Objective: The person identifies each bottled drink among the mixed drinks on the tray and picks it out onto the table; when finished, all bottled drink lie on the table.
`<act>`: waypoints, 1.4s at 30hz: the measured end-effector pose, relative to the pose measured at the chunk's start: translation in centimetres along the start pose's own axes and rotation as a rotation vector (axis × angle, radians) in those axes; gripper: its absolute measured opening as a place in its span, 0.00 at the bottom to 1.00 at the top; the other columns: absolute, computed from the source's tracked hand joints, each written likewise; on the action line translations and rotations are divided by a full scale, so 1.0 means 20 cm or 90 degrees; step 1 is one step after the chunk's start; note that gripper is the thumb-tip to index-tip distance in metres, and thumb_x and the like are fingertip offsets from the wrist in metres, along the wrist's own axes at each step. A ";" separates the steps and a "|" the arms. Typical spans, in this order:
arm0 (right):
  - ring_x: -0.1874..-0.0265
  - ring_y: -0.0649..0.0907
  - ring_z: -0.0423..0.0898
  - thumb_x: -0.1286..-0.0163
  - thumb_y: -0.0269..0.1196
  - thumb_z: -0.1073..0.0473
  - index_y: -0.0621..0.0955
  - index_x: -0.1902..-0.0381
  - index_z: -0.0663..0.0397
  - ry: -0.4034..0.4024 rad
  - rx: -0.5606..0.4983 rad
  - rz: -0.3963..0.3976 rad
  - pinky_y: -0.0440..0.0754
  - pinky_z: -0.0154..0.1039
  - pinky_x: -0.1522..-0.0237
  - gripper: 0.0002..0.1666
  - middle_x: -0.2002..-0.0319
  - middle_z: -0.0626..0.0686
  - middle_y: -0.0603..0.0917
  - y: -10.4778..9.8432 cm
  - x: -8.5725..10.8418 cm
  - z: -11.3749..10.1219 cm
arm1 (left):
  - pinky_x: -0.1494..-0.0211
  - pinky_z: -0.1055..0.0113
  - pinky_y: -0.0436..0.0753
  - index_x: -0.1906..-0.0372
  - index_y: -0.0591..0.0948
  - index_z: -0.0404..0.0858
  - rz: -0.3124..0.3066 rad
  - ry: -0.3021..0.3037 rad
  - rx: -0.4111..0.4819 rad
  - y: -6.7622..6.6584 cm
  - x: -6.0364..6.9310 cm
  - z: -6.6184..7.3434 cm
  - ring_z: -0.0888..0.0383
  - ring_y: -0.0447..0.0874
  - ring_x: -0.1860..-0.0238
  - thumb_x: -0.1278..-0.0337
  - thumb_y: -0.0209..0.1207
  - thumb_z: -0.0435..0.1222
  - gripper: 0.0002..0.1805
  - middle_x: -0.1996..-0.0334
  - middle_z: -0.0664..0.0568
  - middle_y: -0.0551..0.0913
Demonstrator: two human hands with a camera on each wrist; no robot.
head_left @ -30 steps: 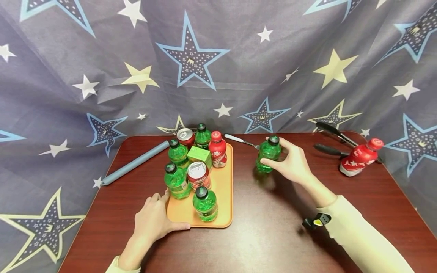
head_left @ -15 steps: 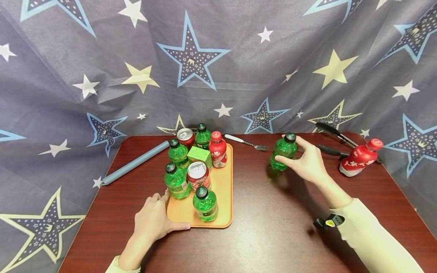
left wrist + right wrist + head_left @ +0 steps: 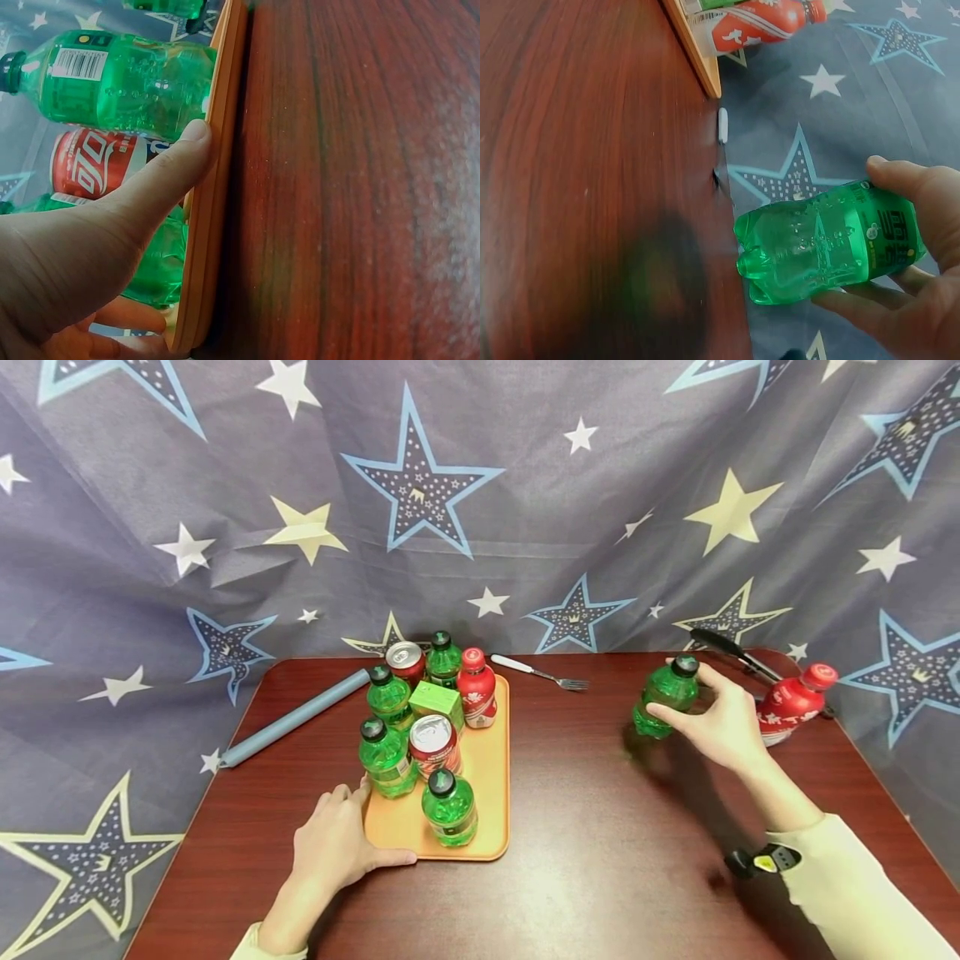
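My right hand (image 3: pixel 723 714) grips a green soda bottle (image 3: pixel 663 702) with a black cap, thumb on one side and fingers on the other. In the right wrist view the bottle (image 3: pixel 825 244) shows its bottom, held above the table. At the near left corner of an orange tray (image 3: pixel 491 793), my left hand (image 3: pixel 333 835) holds the rim, thumb along the front edge and fingers at the left side. Several green bottles (image 3: pixel 450 810), red cans (image 3: pixel 433 747), a red bottle (image 3: pixel 477 693) and a green carton (image 3: pixel 437 700) stand on the tray.
A fork (image 3: pixel 540 672) with a white handle lies behind the tray's right side. Beyond my right hand stand a tilted-looking red bottle (image 3: pixel 791 702) and a black-handled utensil (image 3: pixel 723 643). A grey-blue rod (image 3: pixel 296 718) lies at the left. A star-patterned curtain (image 3: pixel 525 527) hangs behind the table.
My right hand has carried the green soda bottle rightwards, away from the tray and past the fork, towards the red bottle. My left hand has stayed at the tray corner.
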State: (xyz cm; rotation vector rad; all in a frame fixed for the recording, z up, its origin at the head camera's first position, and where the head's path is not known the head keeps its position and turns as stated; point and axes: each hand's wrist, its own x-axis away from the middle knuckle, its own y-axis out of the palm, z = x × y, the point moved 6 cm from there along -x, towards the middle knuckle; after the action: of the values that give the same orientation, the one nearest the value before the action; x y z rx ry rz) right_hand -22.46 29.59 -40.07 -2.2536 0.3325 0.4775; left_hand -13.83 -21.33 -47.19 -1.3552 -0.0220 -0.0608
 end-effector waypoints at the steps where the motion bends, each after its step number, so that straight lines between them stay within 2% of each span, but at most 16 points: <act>1: 0.65 0.77 0.20 0.49 0.86 0.53 0.87 0.40 0.46 0.003 0.004 0.003 0.73 0.28 0.60 0.37 0.59 0.55 0.93 -0.01 0.01 0.01 | 0.68 0.44 0.84 0.23 0.73 0.40 0.000 0.000 -0.001 0.00 0.00 0.00 0.43 0.81 0.52 0.90 0.77 0.79 0.78 0.59 0.43 0.80; 6: 0.66 0.76 0.19 0.50 0.86 0.55 0.87 0.40 0.48 0.013 0.008 0.012 0.72 0.27 0.60 0.37 0.59 0.55 0.92 -0.07 0.04 0.05 | 0.68 0.44 0.84 0.22 0.73 0.40 0.002 0.001 -0.002 0.00 0.00 0.00 0.43 0.81 0.52 0.90 0.78 0.79 0.78 0.59 0.43 0.80; 9: 0.67 0.77 0.20 0.50 0.86 0.55 0.87 0.40 0.48 0.022 -0.002 0.011 0.72 0.25 0.62 0.37 0.61 0.39 0.91 -0.11 0.06 0.09 | 0.68 0.43 0.84 0.22 0.73 0.40 0.003 0.001 -0.002 0.00 0.00 0.00 0.43 0.81 0.52 0.90 0.78 0.79 0.78 0.59 0.43 0.80; 12: 0.70 0.79 0.22 0.50 0.86 0.56 0.87 0.41 0.49 0.030 -0.011 0.008 0.72 0.22 0.65 0.36 0.65 0.22 0.83 -0.15 0.08 0.12 | 0.68 0.43 0.84 0.22 0.73 0.40 0.005 0.002 -0.002 0.00 0.00 0.00 0.43 0.81 0.53 0.90 0.78 0.78 0.78 0.59 0.43 0.80; 14: 0.71 0.79 0.23 0.50 0.86 0.57 0.87 0.41 0.50 0.032 -0.010 0.008 0.71 0.22 0.67 0.36 0.66 0.16 0.79 -0.18 0.10 0.13 | 0.68 0.44 0.84 0.22 0.73 0.40 0.004 0.003 -0.002 0.00 0.00 0.00 0.43 0.81 0.53 0.89 0.78 0.78 0.78 0.60 0.43 0.80; 19: 0.68 0.77 0.16 0.50 0.86 0.56 0.87 0.39 0.50 0.046 0.009 0.016 0.71 0.23 0.64 0.38 0.63 0.12 0.77 -0.24 0.13 0.17 | 0.68 0.44 0.84 0.22 0.73 0.39 0.004 -0.001 -0.004 0.00 0.00 -0.01 0.43 0.81 0.53 0.89 0.78 0.79 0.78 0.59 0.43 0.80; 22: 0.68 0.77 0.12 0.48 0.86 0.56 0.85 0.37 0.51 0.069 0.001 0.010 0.73 0.18 0.64 0.39 0.63 0.11 0.77 -0.28 0.16 0.20 | 0.68 0.43 0.84 0.23 0.73 0.39 0.003 -0.004 -0.005 0.00 0.00 -0.01 0.43 0.81 0.52 0.90 0.77 0.79 0.79 0.59 0.43 0.80; 27: 0.70 0.82 0.12 0.47 0.85 0.61 0.84 0.36 0.52 0.112 -0.038 0.011 0.77 0.14 0.67 0.39 0.66 0.11 0.80 -0.37 0.22 0.26 | 0.67 0.42 0.85 0.23 0.73 0.40 -0.002 0.000 -0.002 0.01 0.00 0.00 0.43 0.81 0.51 0.90 0.76 0.81 0.79 0.58 0.42 0.80; 31: 0.69 0.82 0.12 0.45 0.83 0.62 0.85 0.37 0.47 0.140 -0.048 0.013 0.77 0.14 0.67 0.36 0.66 0.10 0.80 -0.43 0.25 0.31 | 0.66 0.41 0.85 0.23 0.74 0.41 -0.004 -0.003 -0.003 0.01 0.00 0.00 0.43 0.82 0.51 0.91 0.76 0.81 0.79 0.57 0.42 0.81; 38: 0.73 0.77 0.08 0.44 0.83 0.55 0.84 0.49 0.23 0.185 0.028 0.037 0.68 0.15 0.69 0.29 0.73 0.06 0.75 -0.54 0.31 0.39 | 0.66 0.42 0.85 0.23 0.74 0.40 -0.003 -0.004 -0.004 0.00 -0.01 -0.01 0.43 0.82 0.51 0.91 0.76 0.81 0.79 0.57 0.42 0.81; 40: 0.73 0.76 0.08 0.44 0.83 0.56 0.84 0.47 0.22 0.195 0.027 0.049 0.67 0.14 0.69 0.31 0.73 0.06 0.75 -0.57 0.33 0.41 | 0.66 0.41 0.85 0.23 0.74 0.40 -0.003 -0.003 -0.004 0.00 -0.01 -0.01 0.42 0.82 0.51 0.91 0.76 0.81 0.79 0.57 0.42 0.81; 42: 0.71 0.78 0.08 0.43 0.82 0.59 0.85 0.43 0.25 0.202 -0.006 0.062 0.69 0.13 0.69 0.33 0.71 0.07 0.77 -0.58 0.35 0.43 | 0.66 0.41 0.85 0.22 0.73 0.40 -0.003 -0.004 -0.004 0.00 -0.01 -0.01 0.42 0.82 0.51 0.91 0.76 0.81 0.79 0.57 0.42 0.81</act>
State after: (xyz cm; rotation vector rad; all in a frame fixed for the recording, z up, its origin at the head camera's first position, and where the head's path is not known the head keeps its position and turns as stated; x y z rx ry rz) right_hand -13.75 43.14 -40.84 -2.3290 0.6040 0.1684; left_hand -13.94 -21.44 -47.31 -1.3620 -0.0299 -0.0612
